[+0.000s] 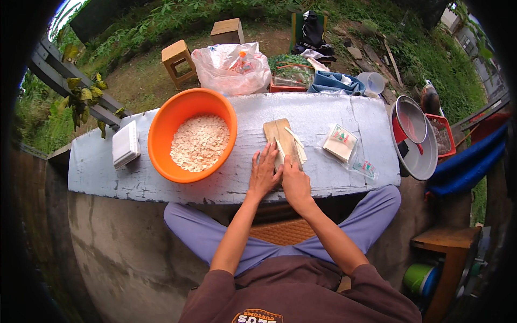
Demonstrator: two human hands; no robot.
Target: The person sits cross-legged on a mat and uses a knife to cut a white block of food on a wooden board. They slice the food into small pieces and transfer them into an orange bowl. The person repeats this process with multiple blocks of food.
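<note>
A narrow wooden cutting board (276, 128) lies on the silvery table, and both my hands are over its near end. My left hand (264, 171) rests on the board's left side with its fingers stretched out and apart. Close beside it, my right hand (296, 183) is closed with its fingers pointing up the board; what it grips is hidden beneath it. Pale flat strips (300, 149) lie along the board's right edge, and another thin pale strip shows by my left fingertips. To the right sits an opened clear packet with a stack of cream square sheets (340, 144).
A large orange basin (230, 141) of pale flat pieces (200, 144) stands left of my hands. Farther left is a white lidded box (126, 144). Bags and a crate line the table's far edge. Metal bowls (425, 161) and a sieve (411, 121) stand off its right end.
</note>
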